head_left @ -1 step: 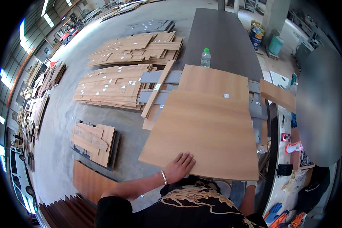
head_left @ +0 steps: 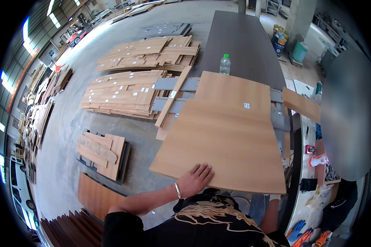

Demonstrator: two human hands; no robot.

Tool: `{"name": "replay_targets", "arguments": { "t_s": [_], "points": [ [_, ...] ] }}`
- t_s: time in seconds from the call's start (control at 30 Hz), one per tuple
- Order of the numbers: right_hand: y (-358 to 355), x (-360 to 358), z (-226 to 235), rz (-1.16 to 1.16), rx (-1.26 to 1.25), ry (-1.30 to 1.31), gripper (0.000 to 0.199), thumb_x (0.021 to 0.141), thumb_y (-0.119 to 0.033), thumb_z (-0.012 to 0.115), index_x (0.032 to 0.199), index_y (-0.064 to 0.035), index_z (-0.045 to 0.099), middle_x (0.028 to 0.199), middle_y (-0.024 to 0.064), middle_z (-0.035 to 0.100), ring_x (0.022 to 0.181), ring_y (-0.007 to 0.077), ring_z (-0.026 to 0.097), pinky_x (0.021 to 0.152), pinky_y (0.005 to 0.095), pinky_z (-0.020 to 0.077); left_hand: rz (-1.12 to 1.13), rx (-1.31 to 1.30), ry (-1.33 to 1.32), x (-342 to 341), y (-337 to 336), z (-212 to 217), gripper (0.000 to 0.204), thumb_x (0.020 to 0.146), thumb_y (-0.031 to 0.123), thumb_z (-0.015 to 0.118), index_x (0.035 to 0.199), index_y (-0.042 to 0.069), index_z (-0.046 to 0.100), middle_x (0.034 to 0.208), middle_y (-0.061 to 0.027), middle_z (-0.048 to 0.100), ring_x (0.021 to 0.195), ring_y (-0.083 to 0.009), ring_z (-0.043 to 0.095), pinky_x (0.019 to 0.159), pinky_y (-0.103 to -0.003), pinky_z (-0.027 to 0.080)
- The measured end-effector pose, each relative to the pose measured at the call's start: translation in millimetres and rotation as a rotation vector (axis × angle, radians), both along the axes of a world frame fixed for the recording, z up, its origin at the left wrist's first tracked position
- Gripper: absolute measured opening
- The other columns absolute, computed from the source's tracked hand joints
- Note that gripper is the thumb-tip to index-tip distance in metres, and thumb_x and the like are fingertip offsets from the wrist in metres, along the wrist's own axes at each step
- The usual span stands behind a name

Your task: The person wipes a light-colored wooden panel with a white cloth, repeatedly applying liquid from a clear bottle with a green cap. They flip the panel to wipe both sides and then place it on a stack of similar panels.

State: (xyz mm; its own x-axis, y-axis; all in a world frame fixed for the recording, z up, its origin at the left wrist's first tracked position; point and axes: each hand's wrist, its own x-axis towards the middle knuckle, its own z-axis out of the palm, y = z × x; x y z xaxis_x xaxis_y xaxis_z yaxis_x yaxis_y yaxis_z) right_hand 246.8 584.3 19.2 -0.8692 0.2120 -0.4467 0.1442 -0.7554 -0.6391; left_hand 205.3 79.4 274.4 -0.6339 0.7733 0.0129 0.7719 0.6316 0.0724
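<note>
A large light-wood board [head_left: 218,144] lies in front of me, its near edge close to my body. My left hand [head_left: 197,179] rests flat on top of it near that edge, fingers stretched out. A silver bangle is on that wrist. My right hand [head_left: 275,198] is at the near right corner, mostly hidden beneath the board, so its fingers do not show. Another light-wood panel [head_left: 235,88] with a small white label lies beyond the large board. Grey panels [head_left: 280,119] and a narrow wood strip [head_left: 173,96] stick out at the sides.
A clear bottle with a green cap [head_left: 224,65] stands on the long dark tabletop [head_left: 243,41]. Stacked panels [head_left: 123,90] lie on the floor to the left. On the right, a bench [head_left: 301,206] carries tools and gloves, with a person [head_left: 342,206] beside it.
The large board's near right corner has shifted slightly to the right. My left hand has slid a little to the right, still flat on the board.
</note>
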Motion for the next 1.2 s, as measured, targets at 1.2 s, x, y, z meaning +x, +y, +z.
{"name": "replay_targets", "arguments": {
  "t_s": [1.2],
  "points": [
    [-302, -274, 237, 0.472, 1.792, 0.272, 0.040, 0.081, 0.000, 0.071, 0.119, 0.0011, 0.061, 0.112, 0.0153, 0.067, 0.099, 0.0298, 0.068, 0.087, 0.0418, 0.0555, 0.637, 1.767, -0.373, -173, -206, 11, 0.052, 0.073, 0.032, 0.098, 0.105, 0.003, 0.067, 0.099, -0.0091, 0.072, 0.093, -0.0164, 0.067, 0.081, -0.037, 0.055]
  ]
}}
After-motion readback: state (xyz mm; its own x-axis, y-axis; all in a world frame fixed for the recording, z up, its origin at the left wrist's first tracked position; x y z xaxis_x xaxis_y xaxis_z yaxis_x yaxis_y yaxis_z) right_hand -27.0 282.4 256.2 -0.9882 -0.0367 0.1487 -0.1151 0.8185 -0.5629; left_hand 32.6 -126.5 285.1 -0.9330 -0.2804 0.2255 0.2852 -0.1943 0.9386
